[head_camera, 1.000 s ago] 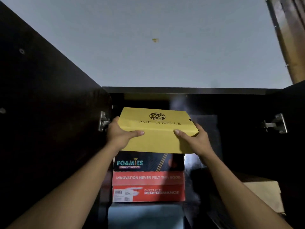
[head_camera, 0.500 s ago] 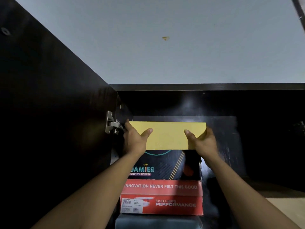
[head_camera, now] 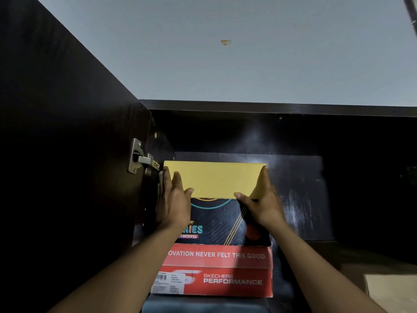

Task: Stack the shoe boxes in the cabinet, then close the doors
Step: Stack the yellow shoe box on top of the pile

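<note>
A yellow shoe box sits level on top of a stack inside the dark cabinet. Under it are a black Foamies box, a red Skechers box and a dark blue-grey box at the bottom edge. My left hand lies flat against the yellow box's left side, fingers straight up, thumb along its lower front edge. My right hand mirrors it on the right side, fingers straight, thumb under the front edge.
The left cabinet door stands open beside my left arm, its metal hinge just left of the yellow box. A tan box lies low at the right. Dark space fills the cabinet to the right of the stack.
The yellow box went from tilted, with its lid showing, to level and deeper on the stack. My hands slid from gripping its front corners to lying flat along its sides.
</note>
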Demonstrator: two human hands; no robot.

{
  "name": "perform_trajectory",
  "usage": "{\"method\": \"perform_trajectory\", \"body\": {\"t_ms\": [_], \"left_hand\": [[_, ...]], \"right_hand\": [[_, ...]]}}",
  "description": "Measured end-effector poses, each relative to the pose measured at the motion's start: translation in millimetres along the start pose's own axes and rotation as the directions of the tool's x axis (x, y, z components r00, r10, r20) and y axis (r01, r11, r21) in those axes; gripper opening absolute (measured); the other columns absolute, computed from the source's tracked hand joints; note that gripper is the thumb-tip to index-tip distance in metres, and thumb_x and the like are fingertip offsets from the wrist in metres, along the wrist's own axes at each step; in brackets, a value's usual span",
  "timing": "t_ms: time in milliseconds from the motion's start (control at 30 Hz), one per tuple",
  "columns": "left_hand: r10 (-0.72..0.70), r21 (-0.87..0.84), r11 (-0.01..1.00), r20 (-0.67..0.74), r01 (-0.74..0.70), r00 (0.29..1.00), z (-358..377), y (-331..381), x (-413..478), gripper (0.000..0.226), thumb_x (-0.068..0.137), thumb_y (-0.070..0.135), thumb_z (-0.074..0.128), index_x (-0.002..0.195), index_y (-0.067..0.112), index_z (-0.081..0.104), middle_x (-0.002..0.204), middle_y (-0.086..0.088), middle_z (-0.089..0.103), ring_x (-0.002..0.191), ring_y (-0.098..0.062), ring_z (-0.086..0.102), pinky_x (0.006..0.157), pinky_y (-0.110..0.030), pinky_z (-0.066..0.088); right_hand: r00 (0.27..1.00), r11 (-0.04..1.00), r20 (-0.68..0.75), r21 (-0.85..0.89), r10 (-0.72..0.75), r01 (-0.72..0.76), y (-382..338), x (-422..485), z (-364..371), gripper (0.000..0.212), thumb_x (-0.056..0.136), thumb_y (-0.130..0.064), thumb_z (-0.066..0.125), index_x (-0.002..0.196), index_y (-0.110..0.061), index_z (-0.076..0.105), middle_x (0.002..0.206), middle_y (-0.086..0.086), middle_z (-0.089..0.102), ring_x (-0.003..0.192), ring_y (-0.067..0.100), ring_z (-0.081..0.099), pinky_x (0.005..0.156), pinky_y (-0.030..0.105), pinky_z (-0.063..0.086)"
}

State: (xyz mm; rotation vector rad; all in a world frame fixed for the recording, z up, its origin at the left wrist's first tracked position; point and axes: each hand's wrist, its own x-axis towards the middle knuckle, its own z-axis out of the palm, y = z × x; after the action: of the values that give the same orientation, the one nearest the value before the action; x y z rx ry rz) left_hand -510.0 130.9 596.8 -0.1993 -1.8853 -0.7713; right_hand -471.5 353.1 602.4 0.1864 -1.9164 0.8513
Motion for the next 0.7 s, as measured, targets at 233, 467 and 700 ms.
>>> {"method": "perform_trajectory", "body": {"t_ms": [233,467,700], "left_hand": [[0.010,-0.030,0.999,0.030,-0.009,1.000,5.1,-2.0,1.3,0.063,0.101,0.034,0.054,0.157,0.015,0.030,0.169,0.003,0.002,0.156,-0.018,-0.002,0.112,-0.050,0.041],[-0.033,0.052,0.998,0.128,0.026,0.991,-8.4,7.6,-1.2,0.067,0.101,0.033,0.057,0.156,0.012,0.027,0.169,-0.001,0.001,0.156,-0.022,0.002,0.111,-0.051,0.041],[-0.023,0.036,0.999,0.251,0.014,0.968,-36.4,15.3,-28.6,0.060,0.097,0.043,0.059,0.147,0.012,0.044,0.160,-0.005,0.030,0.145,-0.028,0.033,0.106,-0.044,0.042]], "right_hand": [[1.000,1.000,-0.011,0.028,-0.003,0.003,14.1,4.3,13.3,0.107,0.082,-0.049,0.078,0.161,-0.034,0.007,0.155,0.006,0.038,0.141,0.026,0.037,0.096,0.034,0.039],[0.993,0.996,0.074,-0.014,0.088,-0.087,3.4,2.7,1.1,0.111,0.066,-0.075,0.067,0.154,-0.046,0.005,0.149,0.005,0.044,0.131,0.033,0.049,0.101,0.058,0.047],[0.968,0.970,0.225,-0.236,0.115,-0.061,-21.7,-33.6,-20.0,0.080,0.087,-0.059,0.065,0.151,-0.047,0.018,0.165,0.010,0.008,0.145,0.041,0.030,0.112,0.061,0.033]]}}
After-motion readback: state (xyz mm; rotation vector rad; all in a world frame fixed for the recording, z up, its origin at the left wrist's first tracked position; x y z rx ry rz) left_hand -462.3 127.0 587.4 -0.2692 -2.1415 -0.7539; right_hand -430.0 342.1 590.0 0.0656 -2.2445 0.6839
